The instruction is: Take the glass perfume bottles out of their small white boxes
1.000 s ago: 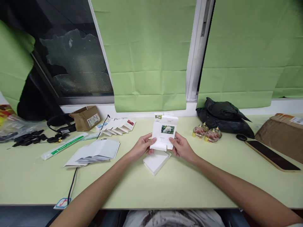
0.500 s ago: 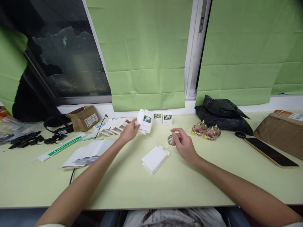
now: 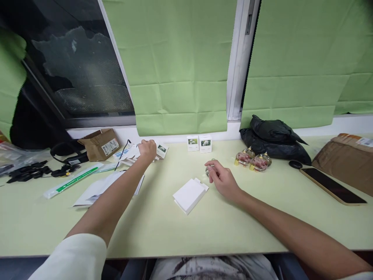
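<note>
My left hand point(image 3: 148, 151) is closed at the back left, over a fanned pile of flat white cartons point(image 3: 129, 154). A white carton with a white-flower picture point(image 3: 162, 150) sticks out to the right of its fingers. Hovering right of centre, my right hand point(image 3: 223, 179) has its fingers curled round a small clear round glass object point(image 3: 208, 170), mostly hidden behind them. In front of and between the hands lies a plain white box point(image 3: 190, 195) with an end flap sticking out. Two small flower-picture boxes point(image 3: 199, 144) stand upright side by side against the wall.
Pink-and-gold glass bottles point(image 3: 253, 160) sit right of my right hand, before black plastic parcels point(image 3: 271, 140). Farther right are a phone point(image 3: 332, 186) and a brown parcel point(image 3: 346, 161). Leftward are an open cardboard box point(image 3: 100, 144), white sheets point(image 3: 96, 190) and black parts point(image 3: 29, 172).
My left hand has moved left with the flower-picture cartons, from beside the two standing boxes to the pile. My right hand has stayed nearly in place around the glass object.
</note>
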{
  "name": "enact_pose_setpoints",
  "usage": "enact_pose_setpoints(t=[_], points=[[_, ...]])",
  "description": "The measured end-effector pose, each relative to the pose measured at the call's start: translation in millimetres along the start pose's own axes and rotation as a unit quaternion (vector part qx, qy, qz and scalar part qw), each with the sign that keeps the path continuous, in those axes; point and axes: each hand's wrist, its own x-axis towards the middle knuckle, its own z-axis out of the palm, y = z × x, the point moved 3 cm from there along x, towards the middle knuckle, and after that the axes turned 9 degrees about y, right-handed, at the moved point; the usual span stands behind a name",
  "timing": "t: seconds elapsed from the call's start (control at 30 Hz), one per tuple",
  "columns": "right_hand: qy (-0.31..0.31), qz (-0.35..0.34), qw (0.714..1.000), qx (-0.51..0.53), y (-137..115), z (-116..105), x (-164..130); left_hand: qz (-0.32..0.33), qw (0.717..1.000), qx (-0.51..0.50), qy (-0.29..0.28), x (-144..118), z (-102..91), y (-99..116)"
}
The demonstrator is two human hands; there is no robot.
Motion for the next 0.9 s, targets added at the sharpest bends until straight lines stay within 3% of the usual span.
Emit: enact_pose_setpoints(t=[0.1,0.2,0.33,0.63,0.9], points=[[-0.01,-0.008,1.0,-0.009,0,1,-1,0.076,0.99,0.118,-0.032,-5,25.7,8],[-0.022,-0.022,0.999,-0.018,1,1,-2,0.15,0.958,0.234,-0.066,-13,54.6,13],[-0.041,-0.038,0.998,-0.028,1,3,-2,0.155,0.932,0.32,-0.075,-18,74.6,7],[-0.055,-0.036,0.997,-0.039,2,3,-1,0.152,0.906,0.39,-0.068,-18,67.3,-5],[-0.048,-0.045,0.997,-0.05,3,0,0,0.16,0.911,0.375,-0.057,-23,62.2,5]])
